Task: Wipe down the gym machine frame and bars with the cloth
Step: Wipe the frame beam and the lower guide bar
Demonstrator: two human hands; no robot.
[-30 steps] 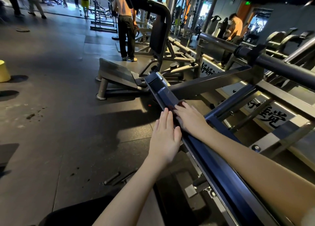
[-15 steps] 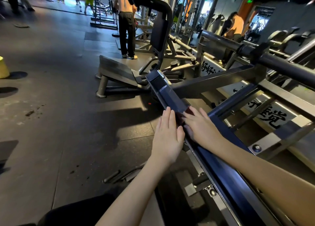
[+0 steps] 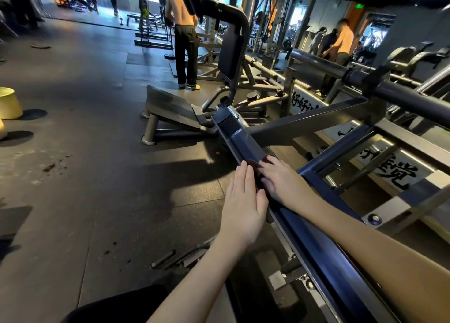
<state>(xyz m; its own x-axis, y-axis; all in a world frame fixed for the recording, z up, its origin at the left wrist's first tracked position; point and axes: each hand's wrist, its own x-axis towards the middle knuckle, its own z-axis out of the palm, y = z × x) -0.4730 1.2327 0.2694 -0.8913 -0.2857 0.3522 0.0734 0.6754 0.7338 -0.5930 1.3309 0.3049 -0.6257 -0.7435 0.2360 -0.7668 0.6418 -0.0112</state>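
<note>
Both hands lie flat: left hand [image 3: 243,208] against the frame rail's [image 3: 239,140] side, right hand [image 3: 282,181] pressing the cloth [image 3: 255,164] on top. Even pressure, sliding toward eleven o'clock, should clean it best.

The dark red cloth [image 3: 255,164] hides mostly beneath the right hand [image 3: 283,182]. Behind that grip, the dark-blue metal beam [image 3: 316,244] is cropped.
</note>
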